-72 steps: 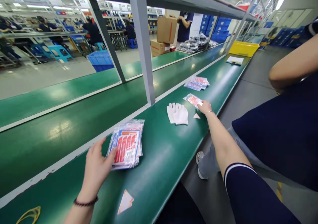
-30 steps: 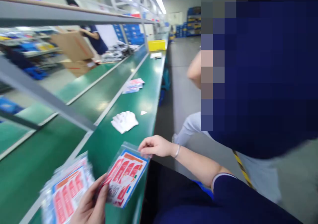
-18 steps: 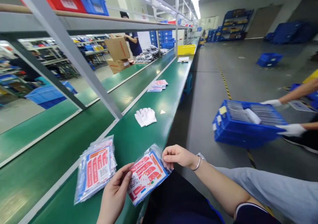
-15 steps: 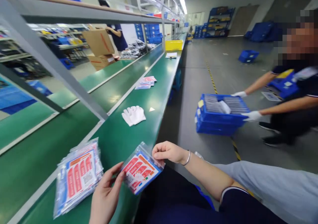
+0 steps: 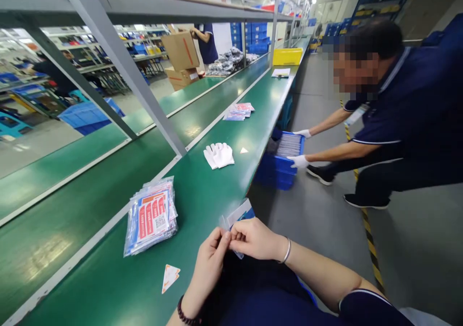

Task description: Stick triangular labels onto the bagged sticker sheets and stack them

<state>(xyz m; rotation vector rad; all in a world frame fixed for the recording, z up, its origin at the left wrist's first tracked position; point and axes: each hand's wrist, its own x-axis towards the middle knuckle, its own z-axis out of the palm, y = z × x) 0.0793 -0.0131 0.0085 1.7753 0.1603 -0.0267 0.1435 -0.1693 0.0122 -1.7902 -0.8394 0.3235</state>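
A clear zip bag (image 5: 243,211) with a printed card inside is pinched between my two hands above the table's near edge. My left hand (image 5: 211,253) grips its near edge with thumb and fingers. Right beside it, my right hand (image 5: 255,239) is closed on the same bag and covers much of it. To the left, a stack of similar zip bags (image 5: 151,217) with red, white and blue printed cards lies on the green table (image 5: 195,200). In front of the stack lies a small white triangular paper with orange marks (image 5: 170,278).
White gloves (image 5: 219,155), a small white paper triangle (image 5: 244,150) and more packets (image 5: 238,111) lie farther along. A yellow bin (image 5: 287,56) stands beyond. At right, a bending co-worker (image 5: 394,104) holds a blue crate (image 5: 285,164) by the table's edge. A grey post (image 5: 126,70) rises at left.
The zip bag has turned over, and my hands have come together on it. The orange-marked triangle has come into view. The co-worker has moved the crate left, against the table. My view has swung left.
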